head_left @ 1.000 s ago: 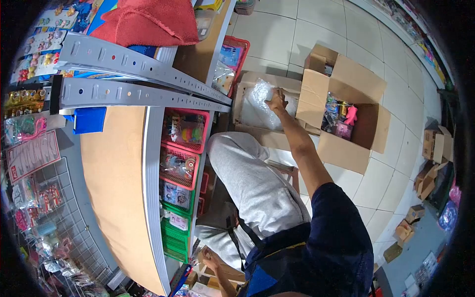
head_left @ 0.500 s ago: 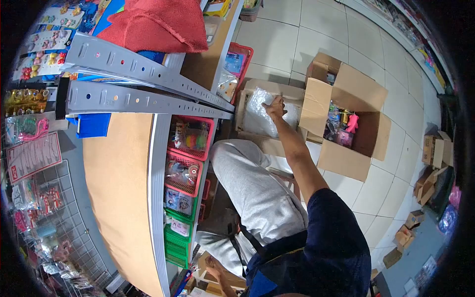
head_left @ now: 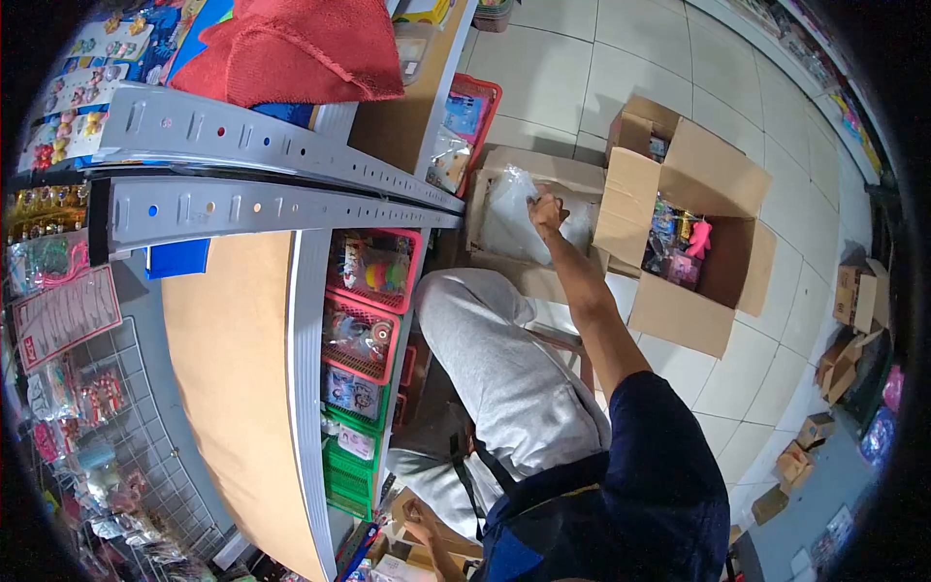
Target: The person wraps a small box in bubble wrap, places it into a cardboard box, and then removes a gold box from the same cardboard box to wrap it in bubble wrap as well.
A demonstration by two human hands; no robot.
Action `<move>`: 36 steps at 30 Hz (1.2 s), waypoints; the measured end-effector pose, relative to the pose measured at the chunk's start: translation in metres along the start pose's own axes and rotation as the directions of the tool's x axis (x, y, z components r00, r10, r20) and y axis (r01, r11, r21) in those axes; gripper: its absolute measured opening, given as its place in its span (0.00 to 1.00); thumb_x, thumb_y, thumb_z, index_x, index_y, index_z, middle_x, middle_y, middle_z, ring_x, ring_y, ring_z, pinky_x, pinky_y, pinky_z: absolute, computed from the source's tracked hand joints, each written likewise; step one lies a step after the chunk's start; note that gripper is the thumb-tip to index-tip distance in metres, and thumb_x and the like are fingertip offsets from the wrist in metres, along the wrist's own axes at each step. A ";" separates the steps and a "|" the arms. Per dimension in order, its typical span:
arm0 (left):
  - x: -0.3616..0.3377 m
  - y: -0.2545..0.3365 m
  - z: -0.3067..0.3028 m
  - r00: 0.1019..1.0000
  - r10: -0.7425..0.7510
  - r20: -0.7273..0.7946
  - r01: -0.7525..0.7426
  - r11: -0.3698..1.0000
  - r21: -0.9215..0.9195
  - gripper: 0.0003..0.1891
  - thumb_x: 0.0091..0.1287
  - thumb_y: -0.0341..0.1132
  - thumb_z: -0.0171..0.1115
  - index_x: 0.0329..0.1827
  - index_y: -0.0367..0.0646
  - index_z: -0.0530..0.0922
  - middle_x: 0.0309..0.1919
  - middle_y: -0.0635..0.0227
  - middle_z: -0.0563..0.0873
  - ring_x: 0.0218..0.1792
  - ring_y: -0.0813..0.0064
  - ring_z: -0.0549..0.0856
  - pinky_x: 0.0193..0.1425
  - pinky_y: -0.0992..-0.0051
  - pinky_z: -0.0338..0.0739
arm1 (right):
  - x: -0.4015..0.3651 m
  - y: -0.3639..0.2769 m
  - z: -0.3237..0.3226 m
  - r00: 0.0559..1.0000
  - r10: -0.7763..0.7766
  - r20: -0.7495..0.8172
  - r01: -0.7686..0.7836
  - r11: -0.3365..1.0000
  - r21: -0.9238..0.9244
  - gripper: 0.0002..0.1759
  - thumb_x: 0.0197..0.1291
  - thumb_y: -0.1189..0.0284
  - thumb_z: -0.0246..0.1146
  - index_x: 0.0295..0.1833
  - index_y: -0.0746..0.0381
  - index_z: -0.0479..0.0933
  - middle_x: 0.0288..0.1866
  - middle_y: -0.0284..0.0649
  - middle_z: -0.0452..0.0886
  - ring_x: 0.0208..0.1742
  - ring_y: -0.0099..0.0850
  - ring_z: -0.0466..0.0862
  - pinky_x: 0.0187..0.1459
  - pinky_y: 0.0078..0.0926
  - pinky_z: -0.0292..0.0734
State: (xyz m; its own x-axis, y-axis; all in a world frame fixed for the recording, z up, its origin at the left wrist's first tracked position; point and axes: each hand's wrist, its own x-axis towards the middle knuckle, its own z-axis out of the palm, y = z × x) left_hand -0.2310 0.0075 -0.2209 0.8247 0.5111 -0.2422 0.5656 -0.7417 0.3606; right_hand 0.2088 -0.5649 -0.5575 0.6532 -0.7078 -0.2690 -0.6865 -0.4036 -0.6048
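Observation:
My right hand [head_left: 549, 210] reaches over an open, shallow cardboard box [head_left: 499, 163]. Its fingers are closed on the edge of clear bubble wrap [head_left: 511, 223], which lies inside that box with a corner sticking up. Down at the lower left, beside my leg, my left hand [head_left: 420, 522] hangs near some cardboard boxes; its fingers look loosely apart, with nothing visible in them. Right of the shallow box stands a taller open carton [head_left: 679, 325] holding small packaged goods and a pink figure [head_left: 698, 239].
A metal shelf post [head_left: 281, 206] and a wooden shelf [head_left: 233, 388] fill the left side. Red [head_left: 361, 339] and green baskets [head_left: 347, 477] line the shelf near my knee. A red cloth [head_left: 301, 53] lies at the top. Small cartons [head_left: 861, 296] stand at the far right.
My right hand has closed on the bubble wrap, and a corner of the wrap now stands up beside it. The view has shifted slightly.

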 end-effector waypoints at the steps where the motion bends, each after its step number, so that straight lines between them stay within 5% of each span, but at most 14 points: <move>1: 0.001 0.001 0.000 1.000 0.009 -0.007 -0.009 1.000 0.005 0.09 0.69 0.29 0.61 0.46 0.32 0.82 0.37 0.54 0.88 0.40 0.60 0.86 0.51 0.64 0.80 | -0.006 -0.005 -0.010 0.998 -0.030 -0.061 0.028 0.999 -0.035 0.28 0.55 0.54 0.72 0.61 0.50 0.80 0.52 0.38 0.85 0.58 0.42 0.80 0.56 0.52 0.68; 7: 0.011 -0.005 0.003 0.974 0.068 -0.218 -0.079 0.996 -0.041 0.08 0.69 0.26 0.61 0.47 0.31 0.81 0.41 0.53 0.86 0.43 0.61 0.84 0.52 0.64 0.78 | -0.061 -0.022 -0.078 0.952 -0.263 -0.155 0.229 0.951 -0.208 0.19 0.60 0.54 0.69 0.49 0.53 0.86 0.54 0.44 0.85 0.61 0.45 0.80 0.63 0.50 0.69; 10: 0.018 0.019 -0.002 0.940 0.179 -0.289 -0.193 0.981 -0.022 0.08 0.70 0.25 0.61 0.48 0.31 0.81 0.42 0.54 0.86 0.44 0.61 0.84 0.52 0.63 0.78 | -0.087 -0.047 -0.124 0.996 -0.066 0.067 0.061 0.996 0.069 0.20 0.62 0.54 0.67 0.50 0.58 0.85 0.47 0.50 0.87 0.54 0.52 0.84 0.59 0.50 0.75; 11: 0.019 0.043 -0.002 0.927 0.172 -0.334 -0.204 0.977 -0.063 0.08 0.70 0.24 0.61 0.48 0.31 0.81 0.42 0.54 0.86 0.44 0.61 0.84 0.52 0.63 0.78 | -0.097 -0.048 -0.126 0.986 -0.156 -0.058 0.158 0.987 0.035 0.21 0.65 0.55 0.64 0.52 0.61 0.83 0.44 0.56 0.87 0.49 0.58 0.85 0.54 0.51 0.78; 13: 0.021 0.096 -0.005 0.893 0.152 -0.423 -0.230 0.963 -0.139 0.07 0.70 0.23 0.61 0.48 0.31 0.81 0.41 0.55 0.86 0.43 0.60 0.84 0.52 0.62 0.78 | -0.111 -0.065 -0.157 0.992 -0.106 0.063 0.102 0.992 0.070 0.22 0.66 0.55 0.63 0.56 0.60 0.82 0.47 0.56 0.86 0.50 0.58 0.85 0.55 0.50 0.78; 17: 0.031 0.128 -0.002 0.854 0.400 -0.332 -0.455 0.884 -0.105 0.05 0.69 0.22 0.63 0.46 0.34 0.81 0.39 0.54 0.85 0.41 0.55 0.83 0.50 0.60 0.76 | -0.119 -0.093 -0.191 0.980 -0.171 0.100 0.173 0.985 -0.009 0.25 0.70 0.54 0.60 0.60 0.63 0.80 0.49 0.57 0.86 0.50 0.58 0.85 0.54 0.50 0.79; 19: 0.032 0.185 0.000 0.789 0.544 -0.288 -0.601 0.779 -0.176 0.08 0.67 0.24 0.66 0.47 0.35 0.81 0.40 0.54 0.86 0.43 0.53 0.82 0.51 0.59 0.75 | -0.120 -0.098 -0.196 0.988 -0.150 -0.022 0.151 0.982 0.112 0.27 0.71 0.53 0.59 0.60 0.66 0.79 0.49 0.58 0.86 0.50 0.56 0.86 0.52 0.48 0.79; 24: 0.029 0.355 0.000 0.617 0.784 0.060 -0.767 0.617 -0.177 0.43 0.54 0.43 0.82 0.70 0.37 0.69 0.69 0.49 0.76 0.69 0.48 0.73 0.74 0.54 0.63 | -0.155 -0.152 -0.248 0.994 -0.107 0.007 0.069 0.688 0.722 0.25 0.69 0.56 0.67 0.56 0.68 0.81 0.43 0.43 0.88 0.43 0.34 0.86 0.46 0.37 0.80; 26: 0.034 0.398 0.012 0.561 0.825 0.069 -0.812 0.564 -0.150 0.53 0.50 0.48 0.84 0.75 0.39 0.62 0.75 0.48 0.69 0.75 0.47 0.67 0.78 0.51 0.55 | -0.195 -0.198 -0.294 0.963 -0.138 0.230 -0.107 0.589 0.801 0.19 0.68 0.60 0.69 0.54 0.64 0.82 0.41 0.34 0.86 0.39 0.22 0.82 0.42 0.27 0.77; 28: 0.046 0.423 0.028 0.465 0.878 -0.115 -0.885 0.462 -0.051 0.51 0.53 0.41 0.82 0.77 0.40 0.58 0.77 0.49 0.66 0.77 0.47 0.65 0.80 0.49 0.52 | -0.239 -0.242 -0.337 0.906 -0.232 0.353 -0.159 0.586 0.795 0.17 0.69 0.61 0.68 0.52 0.63 0.82 0.40 0.32 0.86 0.39 0.18 0.80 0.40 0.23 0.76; 31: 0.059 0.452 0.001 0.379 0.844 -0.379 -0.924 0.370 -0.099 0.38 0.59 0.32 0.76 0.72 0.37 0.67 0.72 0.48 0.73 0.74 0.48 0.70 0.78 0.54 0.58 | -0.284 -0.278 -0.356 0.839 -0.475 0.267 -0.072 0.389 0.918 0.12 0.70 0.65 0.68 0.48 0.63 0.83 0.40 0.28 0.85 0.40 0.15 0.80 0.40 0.17 0.74; 34: 0.070 0.456 -0.046 0.366 0.791 -0.490 -0.919 0.223 -0.327 0.21 0.66 0.25 0.67 0.63 0.34 0.76 0.64 0.49 0.82 0.67 0.52 0.80 0.72 0.60 0.69 | -0.322 -0.301 -0.372 0.716 -0.652 0.250 -0.048 0.312 0.949 0.22 0.72 0.66 0.67 0.64 0.64 0.73 0.51 0.33 0.83 0.53 0.19 0.80 0.52 0.20 0.76; 35: 0.063 0.460 -0.060 0.592 0.580 -0.559 -0.791 0.284 -0.543 0.14 0.70 0.17 0.55 0.56 0.33 0.81 0.57 0.49 0.86 0.61 0.57 0.85 0.65 0.67 0.75 | -0.329 -0.310 -0.377 0.620 -0.757 0.208 -0.009 0.258 0.966 0.24 0.72 0.65 0.66 0.67 0.64 0.70 0.58 0.36 0.80 0.59 0.23 0.78 0.58 0.22 0.74; 36: 0.066 0.452 -0.076 0.686 0.454 -0.568 -0.727 0.406 -0.554 0.11 0.76 0.23 0.53 0.56 0.33 0.81 0.53 0.54 0.88 0.56 0.63 0.86 0.62 0.69 0.77 | -0.338 -0.320 -0.381 0.510 -0.845 0.162 0.017 0.198 0.980 0.27 0.72 0.64 0.66 0.69 0.63 0.67 0.64 0.40 0.78 0.66 0.26 0.76 0.63 0.25 0.73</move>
State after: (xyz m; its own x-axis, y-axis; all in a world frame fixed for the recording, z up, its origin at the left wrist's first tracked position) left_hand 0.0784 -0.2607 -0.0056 0.8204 0.2605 0.5090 -0.3723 -0.4321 0.8214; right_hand 0.0865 -0.4174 0.0127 0.9647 0.0742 0.2526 0.1884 0.4757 -0.8592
